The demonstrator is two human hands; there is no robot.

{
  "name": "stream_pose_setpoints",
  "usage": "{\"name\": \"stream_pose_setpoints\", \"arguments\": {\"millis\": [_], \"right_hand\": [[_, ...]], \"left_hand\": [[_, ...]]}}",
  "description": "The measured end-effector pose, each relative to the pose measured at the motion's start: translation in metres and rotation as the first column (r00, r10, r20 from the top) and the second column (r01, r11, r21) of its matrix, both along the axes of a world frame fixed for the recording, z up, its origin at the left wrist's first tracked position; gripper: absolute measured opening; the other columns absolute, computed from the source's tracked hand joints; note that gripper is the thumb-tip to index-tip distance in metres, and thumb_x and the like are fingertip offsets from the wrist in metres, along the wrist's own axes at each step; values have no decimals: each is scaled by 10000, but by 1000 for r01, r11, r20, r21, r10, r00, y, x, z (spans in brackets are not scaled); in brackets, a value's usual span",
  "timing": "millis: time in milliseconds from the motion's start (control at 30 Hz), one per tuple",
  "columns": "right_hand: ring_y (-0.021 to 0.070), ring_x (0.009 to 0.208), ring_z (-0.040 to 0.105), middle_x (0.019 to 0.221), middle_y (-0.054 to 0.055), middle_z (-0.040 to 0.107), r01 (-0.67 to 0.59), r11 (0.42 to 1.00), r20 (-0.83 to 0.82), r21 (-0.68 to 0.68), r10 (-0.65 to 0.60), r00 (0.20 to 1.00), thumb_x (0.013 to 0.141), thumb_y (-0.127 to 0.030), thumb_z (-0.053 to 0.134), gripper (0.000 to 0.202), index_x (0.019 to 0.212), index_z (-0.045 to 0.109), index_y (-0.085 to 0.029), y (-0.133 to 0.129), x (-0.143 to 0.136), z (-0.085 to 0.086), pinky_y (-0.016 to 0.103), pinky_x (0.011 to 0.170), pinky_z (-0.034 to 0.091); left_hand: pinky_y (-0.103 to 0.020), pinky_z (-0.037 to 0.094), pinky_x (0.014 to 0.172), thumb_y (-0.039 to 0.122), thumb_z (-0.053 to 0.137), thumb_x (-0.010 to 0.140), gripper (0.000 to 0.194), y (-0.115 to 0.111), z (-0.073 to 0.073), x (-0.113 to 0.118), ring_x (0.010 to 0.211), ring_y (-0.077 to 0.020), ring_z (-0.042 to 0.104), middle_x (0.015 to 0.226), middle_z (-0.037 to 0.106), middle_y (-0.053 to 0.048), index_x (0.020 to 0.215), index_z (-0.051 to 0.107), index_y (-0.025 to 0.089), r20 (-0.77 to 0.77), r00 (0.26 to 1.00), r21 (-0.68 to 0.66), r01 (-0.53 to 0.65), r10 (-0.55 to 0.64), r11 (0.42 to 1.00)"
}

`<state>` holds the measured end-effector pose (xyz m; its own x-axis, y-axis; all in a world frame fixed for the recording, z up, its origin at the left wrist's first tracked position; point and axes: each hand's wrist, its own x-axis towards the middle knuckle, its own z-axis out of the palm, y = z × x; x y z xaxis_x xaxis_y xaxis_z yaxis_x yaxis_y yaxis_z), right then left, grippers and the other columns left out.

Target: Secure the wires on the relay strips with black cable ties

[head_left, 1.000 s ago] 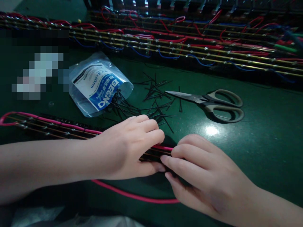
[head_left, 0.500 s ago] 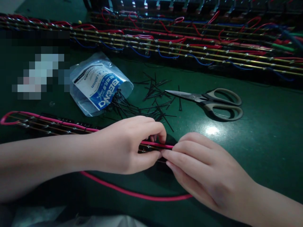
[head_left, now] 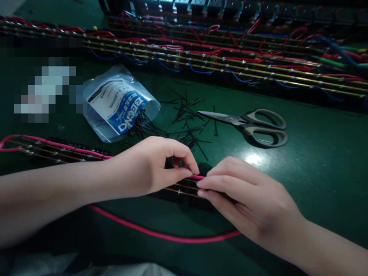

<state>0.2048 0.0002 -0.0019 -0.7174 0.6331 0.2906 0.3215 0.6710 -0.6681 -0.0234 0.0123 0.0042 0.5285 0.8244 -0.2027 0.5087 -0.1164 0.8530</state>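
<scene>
A red cable [head_left: 71, 148] runs along the top of a dark strip with thin copper-coloured rods [head_left: 169, 190] and small shiny joints. Black cable ties hold the cable at points on the left. My left hand [head_left: 161, 165] arches over the strip, thumb and fingertips pinched on the cable. Close to its right, my right hand [head_left: 253, 203] has its fingers pressed together at the strip's right part, where the cable runs under them. What exactly those fingers grip is hidden. A loose length of the same cable hangs in a curve in front of the strip and passes behind my right hand.
An open plastic bag [head_left: 119, 101] with a blue and white label spills black cable ties [head_left: 186, 111] onto the green table [head_left: 316, 153]. Scissors [head_left: 250, 124] lie right of them, blades pointing left. Long wired rod assemblies [head_left: 201, 57] stretch across the back.
My left hand has risen slightly and its thumb has moved up from the rods to the red cable, closing on the fingertips. My right hand has shifted slightly left.
</scene>
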Motion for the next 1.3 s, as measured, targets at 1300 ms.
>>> {"name": "stream_pose_setpoints", "arguments": {"millis": [1300], "right_hand": [[138,726,684,811,22,732,14,984,-20,-176,-18,1000,848,-39,600,217,909,705,-220,9,2,3,226,621,565]], "left_hand": [[-236,466,767,124,587,921,166,-2,-1,-1,845,-121,650,895,754,57,911,712,232,-78,989,275,145,-129,950]]}}
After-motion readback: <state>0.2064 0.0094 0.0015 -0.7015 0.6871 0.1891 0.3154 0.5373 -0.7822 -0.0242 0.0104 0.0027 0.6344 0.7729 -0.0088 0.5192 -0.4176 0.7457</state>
